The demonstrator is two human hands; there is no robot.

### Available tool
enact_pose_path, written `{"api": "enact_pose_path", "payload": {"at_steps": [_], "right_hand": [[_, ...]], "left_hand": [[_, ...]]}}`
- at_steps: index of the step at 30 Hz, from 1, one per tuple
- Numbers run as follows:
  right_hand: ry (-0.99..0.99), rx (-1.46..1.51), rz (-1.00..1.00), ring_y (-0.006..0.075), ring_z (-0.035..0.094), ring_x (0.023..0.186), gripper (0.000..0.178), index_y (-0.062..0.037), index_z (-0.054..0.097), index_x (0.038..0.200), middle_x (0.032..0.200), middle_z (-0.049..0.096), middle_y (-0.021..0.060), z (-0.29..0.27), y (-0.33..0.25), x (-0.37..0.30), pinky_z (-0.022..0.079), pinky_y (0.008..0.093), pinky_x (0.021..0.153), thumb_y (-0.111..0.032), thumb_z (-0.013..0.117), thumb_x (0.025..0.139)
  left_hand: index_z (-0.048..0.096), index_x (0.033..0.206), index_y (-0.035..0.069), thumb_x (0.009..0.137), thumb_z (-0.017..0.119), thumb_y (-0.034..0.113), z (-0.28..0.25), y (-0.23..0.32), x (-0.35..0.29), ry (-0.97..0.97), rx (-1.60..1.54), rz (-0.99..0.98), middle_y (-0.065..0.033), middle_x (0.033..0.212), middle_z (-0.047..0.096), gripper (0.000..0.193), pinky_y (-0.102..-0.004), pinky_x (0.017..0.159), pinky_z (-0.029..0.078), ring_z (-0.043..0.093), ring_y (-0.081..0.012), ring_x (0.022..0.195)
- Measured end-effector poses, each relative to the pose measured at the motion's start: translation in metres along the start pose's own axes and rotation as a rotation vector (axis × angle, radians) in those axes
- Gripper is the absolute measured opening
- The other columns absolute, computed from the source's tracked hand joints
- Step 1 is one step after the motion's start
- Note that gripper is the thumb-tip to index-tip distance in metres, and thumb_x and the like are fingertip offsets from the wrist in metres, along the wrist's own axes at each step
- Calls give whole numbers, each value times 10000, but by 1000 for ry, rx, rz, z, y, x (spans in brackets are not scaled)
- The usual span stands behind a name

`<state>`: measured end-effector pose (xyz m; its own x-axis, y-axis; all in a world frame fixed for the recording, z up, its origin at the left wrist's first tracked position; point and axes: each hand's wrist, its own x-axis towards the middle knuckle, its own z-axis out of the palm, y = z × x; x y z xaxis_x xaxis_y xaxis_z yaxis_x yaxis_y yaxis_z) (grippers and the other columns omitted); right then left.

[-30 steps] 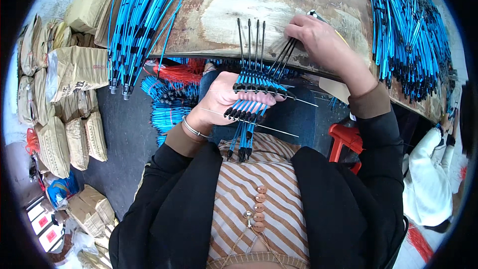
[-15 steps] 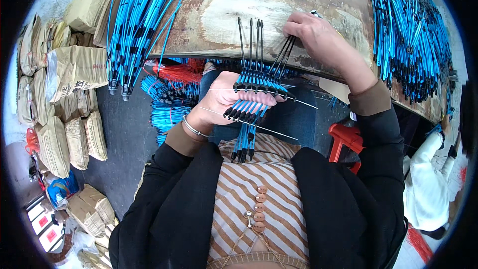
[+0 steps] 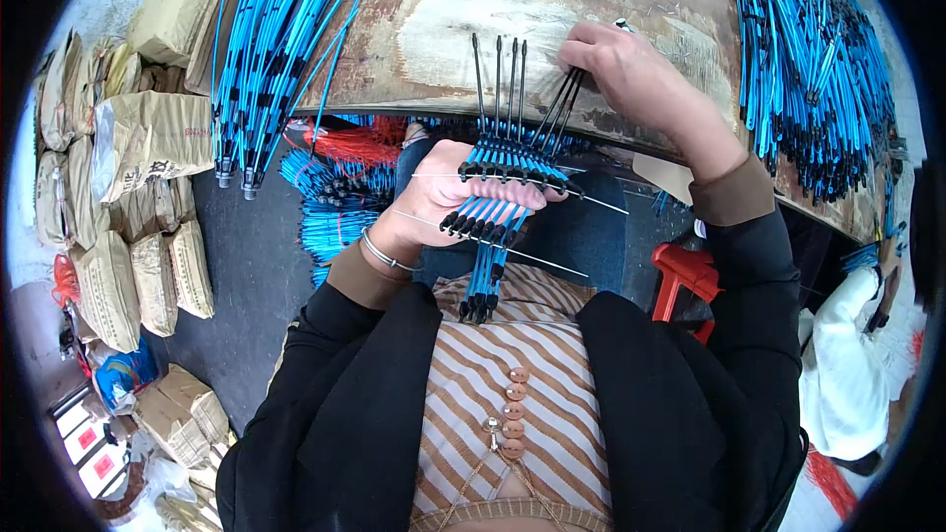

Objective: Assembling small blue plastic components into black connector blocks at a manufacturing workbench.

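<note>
My left hand (image 3: 436, 189) is closed round a fanned bundle of thin blue rods (image 3: 485, 268) with black fittings, in front of my chest. Two thin metal wires (image 3: 603, 203) run crosswise through the rows of black fittings, one on each side of my fingers. Several slim black ends point up from the bundle toward the table. Above the table's near edge, my right hand (image 3: 623, 67) has its fingers closed on the tips of some of these black ends (image 3: 564, 103), which lean to the right. Its fingertips partly hide those tips.
The worn wooden table (image 3: 473, 15) carries a pile of blue rods (image 3: 286, 39) at left and a larger pile (image 3: 813, 89) at right. Below are more blue bundles (image 3: 335, 222) and a red stool (image 3: 680, 276). Paper sacks (image 3: 148, 133) stand at left; another person's white sleeve (image 3: 843, 365) shows at right.
My hands and the bundle hold almost the same place, with only a very slight shift. At the far right, the other person's arm has moved a little.
</note>
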<state>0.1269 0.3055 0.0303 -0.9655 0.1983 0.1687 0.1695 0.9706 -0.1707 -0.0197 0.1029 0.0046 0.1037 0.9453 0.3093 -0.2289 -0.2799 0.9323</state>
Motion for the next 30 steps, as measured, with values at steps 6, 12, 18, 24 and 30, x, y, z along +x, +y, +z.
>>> {"api": "enact_pose_path", "payload": {"at_steps": [6,12,18,24,30], "right_hand": [[29,30,-45,246,597,748,116,-33,560,782,866,578,56,3,4,4,499,363,707,64,574,721],[60,67,-100,245,601,790,134,-35,559,792,909,588,42,6,7,12,496,358,724,68,582,709],[13,34,-109,237,597,837,211,-59,553,882,956,580,41,8,6,19,486,351,755,72,565,716],[52,-43,-148,249,584,841,301,-95,523,987,964,553,68,10,1,22,475,349,767,67,541,734],[-94,-85,-110,264,572,814,307,-98,510,1002,932,533,89,4,-3,17,470,361,761,70,519,745]], "left_hand": [[677,891,-14,810,635,46,-2,-1,0,9,-84,-43,-110,898,691,109,-340,764,552,679,-254,820],[682,902,-2,800,643,37,-8,-3,1,-32,78,-20,-115,911,692,116,-336,773,550,681,-250,834],[685,924,2,802,636,29,-8,-7,-1,-6,-146,-112,-119,916,692,134,-323,782,543,681,-246,843],[684,925,1,803,631,23,-7,-6,1,-24,-51,-42,-120,917,693,135,-318,781,541,681,-244,842],[684,911,3,801,626,19,-3,-2,0,-26,-57,-24,-123,917,693,125,-314,775,543,682,-246,847]]}}
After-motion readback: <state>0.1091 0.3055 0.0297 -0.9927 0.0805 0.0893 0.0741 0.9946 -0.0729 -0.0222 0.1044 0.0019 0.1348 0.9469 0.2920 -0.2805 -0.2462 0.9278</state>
